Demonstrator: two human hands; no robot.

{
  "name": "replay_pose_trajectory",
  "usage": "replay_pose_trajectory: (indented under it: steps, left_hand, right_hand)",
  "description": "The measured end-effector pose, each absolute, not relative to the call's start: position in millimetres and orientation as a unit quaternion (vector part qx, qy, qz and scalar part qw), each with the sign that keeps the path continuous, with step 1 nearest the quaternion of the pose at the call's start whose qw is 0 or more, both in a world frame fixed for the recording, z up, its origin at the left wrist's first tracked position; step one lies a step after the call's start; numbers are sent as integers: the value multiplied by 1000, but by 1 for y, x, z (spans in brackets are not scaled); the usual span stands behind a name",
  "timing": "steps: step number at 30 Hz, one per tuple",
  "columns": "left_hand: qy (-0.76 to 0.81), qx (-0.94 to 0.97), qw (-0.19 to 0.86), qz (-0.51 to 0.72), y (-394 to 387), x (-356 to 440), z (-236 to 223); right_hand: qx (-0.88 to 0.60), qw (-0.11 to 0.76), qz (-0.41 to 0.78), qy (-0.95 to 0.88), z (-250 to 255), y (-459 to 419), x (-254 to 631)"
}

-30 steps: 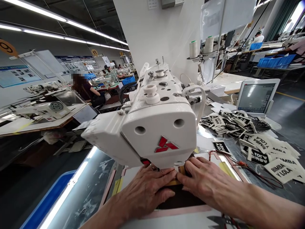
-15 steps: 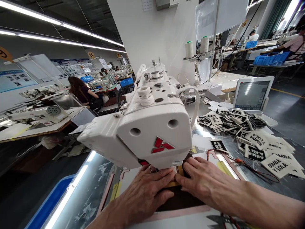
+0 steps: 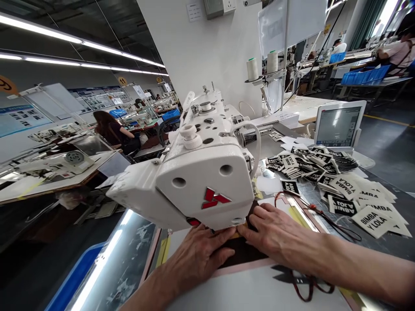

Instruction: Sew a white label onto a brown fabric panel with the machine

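While the left hand [image 3: 197,259] and the right hand [image 3: 275,237] lie open and flat, pressing down without gripping, a dark brown material piece [image 3: 243,252] sits between them, its far edge running under the front of a white industrial sewing machine head [image 3: 207,181]. Below it lies a pink-edged white template board [image 3: 259,280], with black thread snips [image 3: 287,275] and a red cord near the right forearm. Further right, on the metal surface [image 3: 382,246], black and white BIMBA Y LOLA labels [image 3: 343,185] lie heaped and scattered, in front of a tablet display [image 3: 337,127]. Two white thread cones [image 3: 259,65] stand behind the machine.
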State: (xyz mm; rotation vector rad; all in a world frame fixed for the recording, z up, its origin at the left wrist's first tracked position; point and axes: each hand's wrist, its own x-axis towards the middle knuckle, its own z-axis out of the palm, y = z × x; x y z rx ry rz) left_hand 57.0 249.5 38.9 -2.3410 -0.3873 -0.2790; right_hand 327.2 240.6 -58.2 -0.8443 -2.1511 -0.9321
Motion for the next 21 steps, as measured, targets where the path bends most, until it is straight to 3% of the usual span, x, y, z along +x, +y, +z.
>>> replay_pose_trajectory:
  steps: [7, 14, 21]
  left_hand:
    - [-218, -921, 309, -95, 261, 57, 37]
    - [-206, -916, 326, -109, 261, 53, 30]
    - [-174, -910, 350, -135, 256, 56, 29]
  right_hand:
    - [-250, 433, -352, -791, -58, 213, 339]
    - [-294, 401, -323, -806, -86, 209, 363]
    - [-297, 442, -326, -781, -87, 201, 378]
